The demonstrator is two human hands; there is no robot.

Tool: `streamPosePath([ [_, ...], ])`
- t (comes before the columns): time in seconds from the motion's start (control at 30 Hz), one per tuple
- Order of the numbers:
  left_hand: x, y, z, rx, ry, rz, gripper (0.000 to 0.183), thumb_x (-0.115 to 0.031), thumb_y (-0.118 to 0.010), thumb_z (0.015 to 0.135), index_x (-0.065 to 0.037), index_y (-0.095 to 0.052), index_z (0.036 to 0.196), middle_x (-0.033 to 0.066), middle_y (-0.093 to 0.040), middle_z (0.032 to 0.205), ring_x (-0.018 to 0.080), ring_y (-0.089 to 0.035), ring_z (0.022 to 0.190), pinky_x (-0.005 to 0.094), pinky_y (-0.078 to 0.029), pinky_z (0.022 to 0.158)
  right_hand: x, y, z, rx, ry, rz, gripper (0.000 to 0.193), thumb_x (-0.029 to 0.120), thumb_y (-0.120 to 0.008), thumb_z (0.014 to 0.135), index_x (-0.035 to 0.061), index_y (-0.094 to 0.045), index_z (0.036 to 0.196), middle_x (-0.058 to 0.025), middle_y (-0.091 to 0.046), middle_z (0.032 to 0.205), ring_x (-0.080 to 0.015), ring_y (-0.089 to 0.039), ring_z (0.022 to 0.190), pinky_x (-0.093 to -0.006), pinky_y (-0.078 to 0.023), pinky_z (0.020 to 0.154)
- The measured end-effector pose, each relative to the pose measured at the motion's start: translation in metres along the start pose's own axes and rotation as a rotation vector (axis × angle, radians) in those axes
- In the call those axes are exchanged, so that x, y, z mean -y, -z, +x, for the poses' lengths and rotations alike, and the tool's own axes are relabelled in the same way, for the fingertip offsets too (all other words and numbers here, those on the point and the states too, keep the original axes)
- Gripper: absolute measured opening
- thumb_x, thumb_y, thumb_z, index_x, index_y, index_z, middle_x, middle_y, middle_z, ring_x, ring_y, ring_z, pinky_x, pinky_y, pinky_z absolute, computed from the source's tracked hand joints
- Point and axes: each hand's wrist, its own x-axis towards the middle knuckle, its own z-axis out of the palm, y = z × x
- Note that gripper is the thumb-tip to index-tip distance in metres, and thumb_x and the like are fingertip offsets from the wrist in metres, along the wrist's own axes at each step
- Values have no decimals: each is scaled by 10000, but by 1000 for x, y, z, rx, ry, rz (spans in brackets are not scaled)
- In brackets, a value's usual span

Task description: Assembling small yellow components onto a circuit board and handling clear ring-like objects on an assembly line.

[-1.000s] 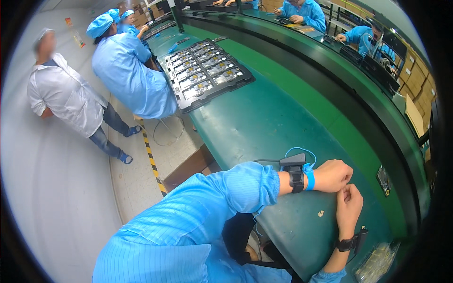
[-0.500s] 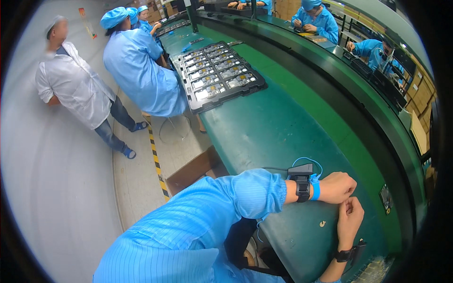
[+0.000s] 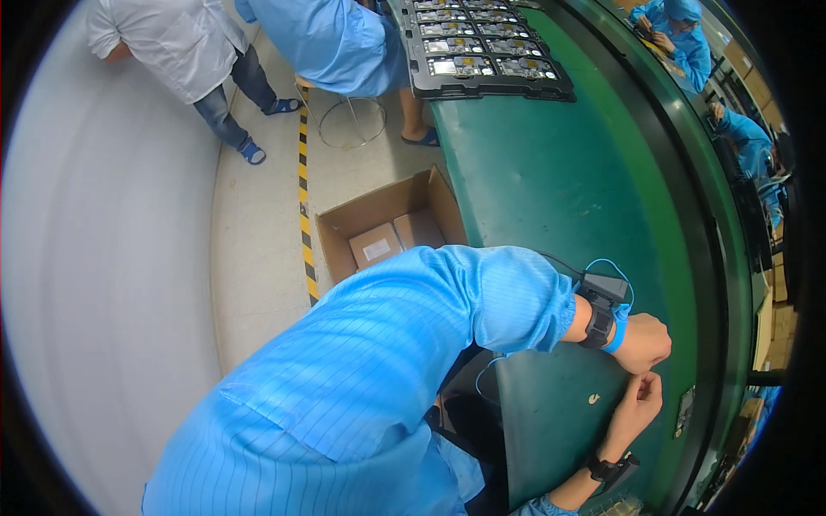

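The small pale piece (image 3: 594,399) lies on the green tabletop (image 3: 533,181), just left of the right hand (image 3: 632,420) and apart from it. The right hand's fingers are bent and drawn together, tips turned up toward the left hand (image 3: 645,342). The left hand's fingers curl under, largely hidden behind its back; whether either hand has something clamped cannot be told. The two hands meet or nearly meet above the tabletop.

On the left wrist sit a blue strap (image 3: 619,328) and a black band (image 3: 599,325) carrying a dark box-shaped device (image 3: 605,286); another black band (image 3: 605,469) circles the right wrist. To the right of the right hand, a small dark circuit board (image 3: 685,411) lies near the dark rail (image 3: 662,155).

Farther up the tabletop, well apart from the hands, a black tray (image 3: 490,89) holds rows of circuit boards. Beside the tabletop stands an open cardboard box (image 3: 447,206) with brown cartons inside. Beyond it, yellow-and-black tape (image 3: 303,181) runs along the floor (image 3: 249,284), between a person in a white coat (image 3: 176,47) and one in a blue smock (image 3: 344,47).
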Motion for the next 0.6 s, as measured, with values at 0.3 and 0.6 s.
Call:
streamPosePath([
  [0.3, -7, -1, 5, 72, 36, -19, 107, -131, -689, 800, -41, -746, 818, 190, -743, 787, 420, -722, 764, 514, -557, 683, 1, 12, 1, -47, -34, 25, 209, 144, -704, 1025, -22, -647, 912, -33, -553, 724, -112, -481, 679, -300, -416, 639],
  [0.6, -14, 7, 3, 119, 113, -19, 94, -107, -672, 857, -27, -721, 867, 189, -740, 809, 420, -714, 816, 511, -549, 717, 9, 8, -1, -66, -74, 15, 188, 122, -713, 969, -11, -636, 860, -77, -551, 699, -187, -516, 632, -351, -413, 613],
])
